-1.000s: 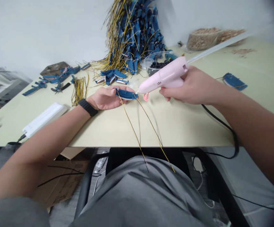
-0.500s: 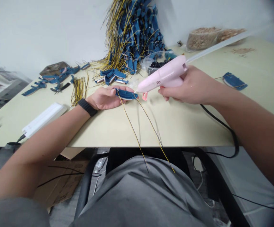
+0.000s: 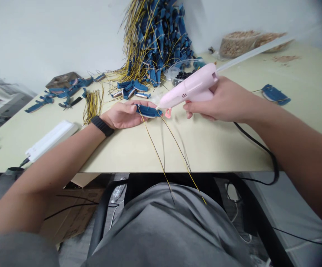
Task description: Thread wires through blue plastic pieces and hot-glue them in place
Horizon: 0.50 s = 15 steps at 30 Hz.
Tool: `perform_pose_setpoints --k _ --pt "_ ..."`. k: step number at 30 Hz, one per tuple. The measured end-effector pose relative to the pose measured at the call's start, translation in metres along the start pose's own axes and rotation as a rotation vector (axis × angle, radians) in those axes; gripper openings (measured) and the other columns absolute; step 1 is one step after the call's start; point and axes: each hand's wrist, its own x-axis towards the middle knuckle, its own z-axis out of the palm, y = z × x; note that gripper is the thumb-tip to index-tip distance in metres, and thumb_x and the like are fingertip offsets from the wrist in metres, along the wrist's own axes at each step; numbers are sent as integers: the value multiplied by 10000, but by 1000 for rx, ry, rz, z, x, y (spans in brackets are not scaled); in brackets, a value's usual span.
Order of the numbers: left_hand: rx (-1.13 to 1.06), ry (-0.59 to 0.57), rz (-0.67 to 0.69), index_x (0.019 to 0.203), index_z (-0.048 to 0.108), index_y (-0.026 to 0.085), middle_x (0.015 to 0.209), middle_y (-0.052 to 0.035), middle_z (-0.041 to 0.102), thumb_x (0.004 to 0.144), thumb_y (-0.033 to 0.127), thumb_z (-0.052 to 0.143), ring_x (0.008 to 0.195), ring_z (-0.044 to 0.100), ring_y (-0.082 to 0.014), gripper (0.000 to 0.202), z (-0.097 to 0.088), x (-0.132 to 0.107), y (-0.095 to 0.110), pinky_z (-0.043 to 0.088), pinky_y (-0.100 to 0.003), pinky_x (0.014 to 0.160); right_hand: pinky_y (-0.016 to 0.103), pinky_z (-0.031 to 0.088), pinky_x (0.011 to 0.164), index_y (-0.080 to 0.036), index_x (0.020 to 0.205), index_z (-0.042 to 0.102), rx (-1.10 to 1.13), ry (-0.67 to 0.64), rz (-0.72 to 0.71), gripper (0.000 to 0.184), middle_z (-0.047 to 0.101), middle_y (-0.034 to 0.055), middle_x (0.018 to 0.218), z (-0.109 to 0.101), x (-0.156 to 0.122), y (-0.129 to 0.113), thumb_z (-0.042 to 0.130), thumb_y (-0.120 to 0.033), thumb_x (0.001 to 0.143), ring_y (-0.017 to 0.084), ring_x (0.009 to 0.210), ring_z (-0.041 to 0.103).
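Note:
My left hand [image 3: 124, 114] holds a blue plastic piece [image 3: 147, 111] across its fingers, thumb pressing the left end. Two thin yellow-and-black wires [image 3: 152, 144] run from the piece down over the table edge to my lap. A pink hot glue gun [image 3: 190, 87] is gripped in my right hand [image 3: 222, 102], with a long clear glue stick [image 3: 255, 51] sticking out of its back. The nozzle tip is at the right end of the blue piece, by the wire there; whether it touches I cannot tell.
Behind my hands rises a big heap of blue pieces with wires [image 3: 161, 40]. A clear tub of black parts [image 3: 181, 76] stands before it. Pliers [image 3: 70, 103], a wire bundle [image 3: 93, 105] and a white power strip [image 3: 52, 140] lie left; another blue piece [image 3: 275, 94] lies right.
The glue gun and my right hand have shifted slightly left, bringing the nozzle a little further over the piece's right end. My left hand stays practically still.

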Motion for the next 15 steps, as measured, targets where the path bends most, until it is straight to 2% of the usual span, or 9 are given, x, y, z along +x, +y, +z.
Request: perform_pose_setpoints --k 3,6,9,11,15 --pt "13 -2 -41 1227 988 97 1158 -131 953 706 578 1285 970 830 -182 769 -2 -1 1 637 -255 890 464 559 659 -290 906 861 22 -32 13 139 649 30 649 -5 -2 2 923 -410 938 268 619 604" --pt "36 -3 -45 1230 982 104 1172 -134 949 703 611 1273 1006 838 -201 787 -4 -1 1 641 -290 947 444 479 597 -293 887 812 51 -62 31 201 628 29 613 -9 -2 1 946 -439 924 247 579 549" --pt "100 19 -42 1255 962 98 1171 -146 928 675 675 1249 1016 820 -244 868 -6 0 0 632 -370 993 433 461 576 -300 850 774 47 -100 47 233 596 28 606 -10 -2 -4 937 -434 949 235 567 523" --pt "166 32 -59 1322 950 90 1245 -170 921 655 730 1229 1075 823 -284 966 -9 -1 0 629 -410 1035 435 470 574 -302 844 769 25 -122 50 273 583 22 613 -10 0 -10 961 -458 958 231 563 519" --pt "191 32 -67 1364 953 98 1314 -181 924 633 737 1231 1202 854 -326 1010 -13 -2 -1 633 -423 1131 438 485 584 -310 856 750 12 -151 39 354 567 4 632 -7 5 -18 1032 -506 942 221 571 504"
